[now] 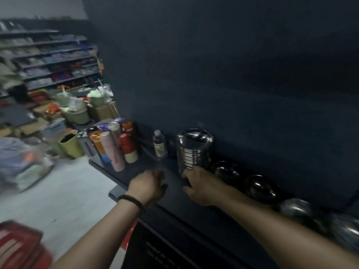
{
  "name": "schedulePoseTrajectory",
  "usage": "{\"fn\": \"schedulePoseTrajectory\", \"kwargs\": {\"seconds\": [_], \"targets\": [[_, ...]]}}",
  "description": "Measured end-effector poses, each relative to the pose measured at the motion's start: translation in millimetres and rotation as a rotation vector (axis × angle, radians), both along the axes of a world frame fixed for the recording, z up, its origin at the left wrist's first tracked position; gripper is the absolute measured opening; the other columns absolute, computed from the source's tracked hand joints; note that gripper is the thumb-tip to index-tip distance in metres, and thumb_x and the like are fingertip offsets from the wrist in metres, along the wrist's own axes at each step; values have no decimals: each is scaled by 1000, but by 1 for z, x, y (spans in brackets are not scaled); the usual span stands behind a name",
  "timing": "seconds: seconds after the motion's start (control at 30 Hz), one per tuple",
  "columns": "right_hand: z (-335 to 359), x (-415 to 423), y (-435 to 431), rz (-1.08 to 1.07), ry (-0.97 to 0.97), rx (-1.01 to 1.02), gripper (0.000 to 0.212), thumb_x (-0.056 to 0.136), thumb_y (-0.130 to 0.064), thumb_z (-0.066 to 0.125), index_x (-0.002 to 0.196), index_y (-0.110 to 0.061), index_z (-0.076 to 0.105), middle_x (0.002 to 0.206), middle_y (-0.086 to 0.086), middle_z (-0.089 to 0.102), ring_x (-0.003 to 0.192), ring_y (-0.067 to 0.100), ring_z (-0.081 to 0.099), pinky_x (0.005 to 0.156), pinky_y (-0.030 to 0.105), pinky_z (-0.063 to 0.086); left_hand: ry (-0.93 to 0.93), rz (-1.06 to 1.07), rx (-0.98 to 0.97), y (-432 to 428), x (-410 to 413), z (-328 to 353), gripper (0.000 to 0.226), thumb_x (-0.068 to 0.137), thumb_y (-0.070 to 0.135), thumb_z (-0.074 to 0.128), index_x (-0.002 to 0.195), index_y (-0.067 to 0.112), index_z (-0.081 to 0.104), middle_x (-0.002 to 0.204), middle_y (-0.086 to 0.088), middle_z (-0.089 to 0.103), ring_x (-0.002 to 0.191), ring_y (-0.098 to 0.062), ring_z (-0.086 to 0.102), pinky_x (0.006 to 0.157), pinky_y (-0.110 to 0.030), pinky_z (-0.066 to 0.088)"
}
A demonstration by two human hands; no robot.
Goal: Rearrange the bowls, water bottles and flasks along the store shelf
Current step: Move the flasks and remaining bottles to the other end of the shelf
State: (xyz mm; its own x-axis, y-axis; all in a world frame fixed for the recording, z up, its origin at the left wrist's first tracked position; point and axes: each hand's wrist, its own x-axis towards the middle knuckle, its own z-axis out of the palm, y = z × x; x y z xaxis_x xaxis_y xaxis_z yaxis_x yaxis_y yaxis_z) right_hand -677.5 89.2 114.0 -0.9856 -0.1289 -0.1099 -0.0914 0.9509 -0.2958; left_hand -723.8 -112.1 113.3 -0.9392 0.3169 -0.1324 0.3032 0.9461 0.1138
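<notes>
A tall stack of upturned steel bowls [193, 150] stands on the dark shelf [171, 193]. My right hand [202, 185] rests at the foot of the stack, its fingertips against the lowest bowl. My left hand [148, 186] hovers over the shelf just left of it, fingers loosely curled and holding nothing. A small clear water bottle [159, 143] stands left of the stack. Coloured flasks [114, 144] cluster at the shelf's left end. Single steel bowls [226, 169] [260, 188] [297, 207] line the shelf to the right.
A dark back panel [233, 74] rises behind the shelf. Beyond the left end lie a pale floor [73, 183], boxes and buckets, and far shelving [54, 59]. A red crate [21, 247] sits at the bottom left.
</notes>
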Motion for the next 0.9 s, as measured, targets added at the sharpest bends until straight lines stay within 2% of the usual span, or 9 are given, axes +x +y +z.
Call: {"fn": "schedulePoseTrajectory", "kwargs": {"seconds": [0.07,0.2,0.33,0.43,0.63,0.7,0.77,0.83,0.9], "targets": [[-5,-47,-35,18,8,-23,35,102,-32,59,134,-18,56,137,7,54,123,29,60,102,46,53,35,11,48,-23,-33,1,40,95,55,62,128,33,62,131,-1,67,118,-28,67,92,-39,59],[-11,-140,-86,-26,84,-107,60,103,-30,61,156,-15,39,138,11,54,123,32,60,106,44,50,56,4,72,-53,-92,-4,30,100,48,59,124,30,63,126,0,66,114,-28,69,91,-42,61],[-22,-229,-107,-131,29,-144,59,104,-32,60,155,-8,41,152,17,50,137,36,53,110,40,45,86,-21,5,-80,-141,-25,27,104,41,55,125,27,65,129,-3,67,115,-30,70,86,-41,60],[-38,-284,-112,-180,69,-116,54,102,-22,61,149,-1,41,146,22,49,134,40,53,107,41,46,91,-33,-2,-97,-161,-45,27,105,40,54,123,24,65,126,-3,67,115,-32,69,83,-41,59],[-66,-342,-115,-181,-34,100,92,102,-25,66,170,-14,5,177,10,-1,158,36,26,125,48,34,44,-15,40,-121,-173,-73,22,104,37,53,117,25,65,120,-3,65,110,-32,68,78,-42,58],[-74,-351,-115,-179,-28,131,86,102,-26,67,168,-11,15,176,9,5,155,35,31,123,46,37,30,-6,37,-126,-172,-76,20,104,36,54,116,24,64,119,-3,63,110,-32,67,71,-40,49],[-79,-355,-115,-187,38,122,61,100,-23,68,151,-7,38,161,13,26,134,37,51,107,43,49,14,12,39,-130,-171,-76,21,104,36,55,119,25,64,120,-2,62,113,-31,65,70,-40,46],[-81,-357,-113,-193,117,84,40,101,-16,64,135,-3,49,145,20,39,120,41,57,89,37,46,-3,30,39,-133,-169,-75,22,103,36,56,121,26,64,122,-1,62,116,-30,64,72,-40,46],[-80,-356,-113,-218,141,54,32,103,-10,56,132,2,52,138,27,47,121,44,56,87,39,42,-7,41,36,-134,-166,-75,24,102,37,56,122,27,64,123,-1,62,117,-30,64,74,-39,45]]}}
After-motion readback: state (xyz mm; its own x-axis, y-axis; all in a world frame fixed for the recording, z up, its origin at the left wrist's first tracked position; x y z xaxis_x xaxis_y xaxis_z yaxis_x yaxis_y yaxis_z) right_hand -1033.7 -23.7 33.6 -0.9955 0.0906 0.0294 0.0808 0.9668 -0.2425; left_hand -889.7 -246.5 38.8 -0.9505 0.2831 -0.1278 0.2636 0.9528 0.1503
